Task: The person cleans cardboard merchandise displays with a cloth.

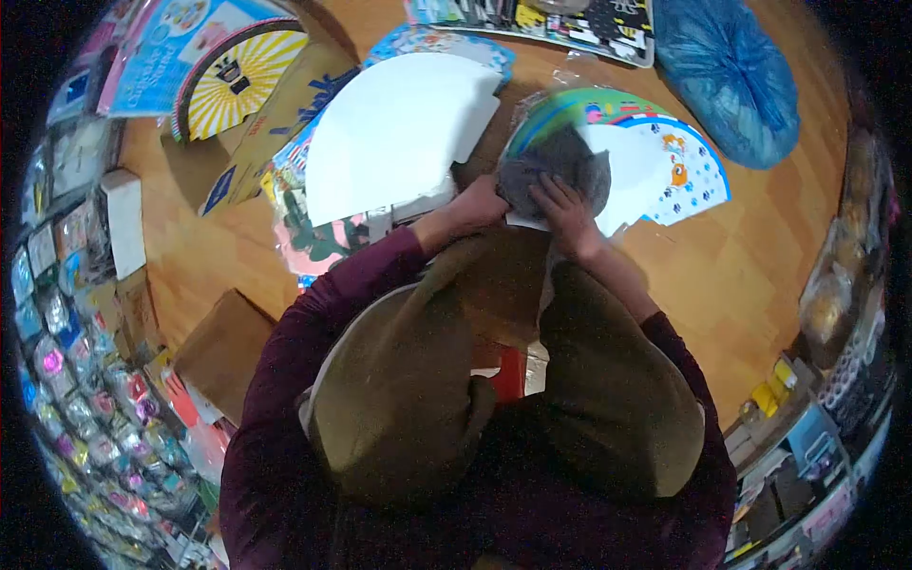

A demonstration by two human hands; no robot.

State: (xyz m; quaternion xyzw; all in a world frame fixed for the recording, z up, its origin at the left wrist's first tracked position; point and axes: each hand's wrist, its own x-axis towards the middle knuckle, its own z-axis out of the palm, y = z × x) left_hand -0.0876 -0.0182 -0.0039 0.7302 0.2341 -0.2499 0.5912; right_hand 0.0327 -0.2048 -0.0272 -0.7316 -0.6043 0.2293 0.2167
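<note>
The person's olive vest (494,380) and maroon sleeves (313,323) fill the lower middle of the view, closest to the lens, with both forearms stretched forward over the wooden floor (760,266). Past them lies a grey bundle (556,171), dull and crumpled, soft-looking like cloth or thin wrapping; its make cannot be told through the blur. It sits on a curved printed sheet (665,161), white with paw prints and a green band along its arc. The left hand (480,204) closes its grip on the bundle's near left edge, fingers curled round it. The right hand (567,211) lies on top of the bundle, fingers spread and pressing down, not curled round anything. Just to the left a plain white fan-shaped sheet (399,133) rests on more printed sheets, touching a cardboard box (275,123). A blue plastic bag (727,76) lies well apart at the far right. Bare floor opens to the right of the hands; shelves of packets (76,380) crowd the left edge.
</note>
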